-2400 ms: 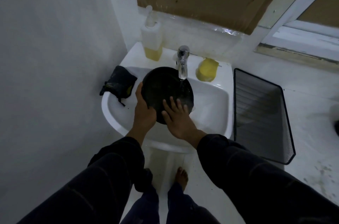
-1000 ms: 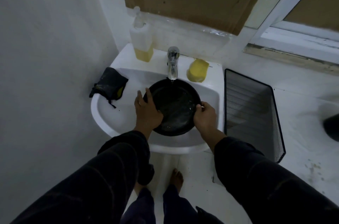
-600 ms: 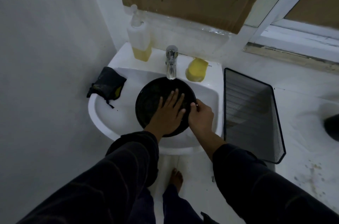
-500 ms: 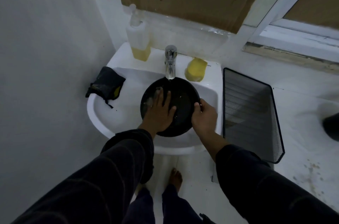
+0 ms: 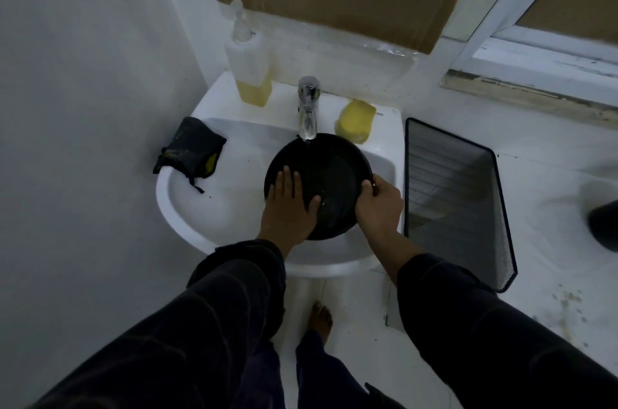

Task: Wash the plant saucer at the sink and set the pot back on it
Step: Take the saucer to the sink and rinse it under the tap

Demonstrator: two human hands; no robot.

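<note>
A round black plant saucer (image 5: 334, 174) lies in the white sink (image 5: 214, 208), its far rim under the chrome tap (image 5: 308, 107), from which water runs. My right hand (image 5: 378, 204) grips the saucer's right rim, thumb over the edge. My left hand (image 5: 291, 201) lies flat inside the saucer on its left part, fingers spread. The plant pot is not in view.
A soap bottle with yellow liquid (image 5: 249, 74) and a yellow sponge (image 5: 355, 120) stand on the sink's back ledge. A black cloth pad (image 5: 190, 151) lies on the left rim. A black mesh bin (image 5: 454, 201) stands right of the sink. A dark object (image 5: 603, 224) sits at the right edge.
My left hand has slid from the saucer's middle toward its left side, palm still flat inside. My right hand keeps its hold on the right rim. The water keeps running.
</note>
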